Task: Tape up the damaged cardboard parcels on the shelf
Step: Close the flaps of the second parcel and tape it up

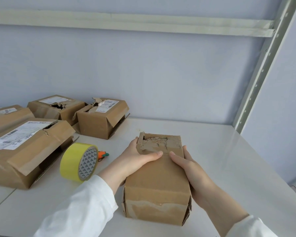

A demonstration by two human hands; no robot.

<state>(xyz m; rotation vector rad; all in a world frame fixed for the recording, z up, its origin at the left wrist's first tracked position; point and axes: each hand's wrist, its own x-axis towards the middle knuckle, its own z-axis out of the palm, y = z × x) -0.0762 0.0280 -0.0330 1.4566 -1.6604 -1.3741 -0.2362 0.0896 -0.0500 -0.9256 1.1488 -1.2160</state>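
A brown cardboard parcel (158, 183) lies on the white shelf (229, 168) in front of me, its far top end torn and ragged. My left hand (137, 161) grips its left side, thumb on top. On the parcel's right side rests my right hand (191, 171), its thumb pressed on the top too. A roll of yellow tape (79, 161) stands on edge to the left of the parcel. Just behind the roll lies a small orange and green cutter (102, 154).
Several other damaged parcels sit at the left: a large one with a label (29, 151), another at the edge (5, 117), and two torn ones at the back (55, 106) (101, 117). A metal shelf upright (263, 65) rises at the right.
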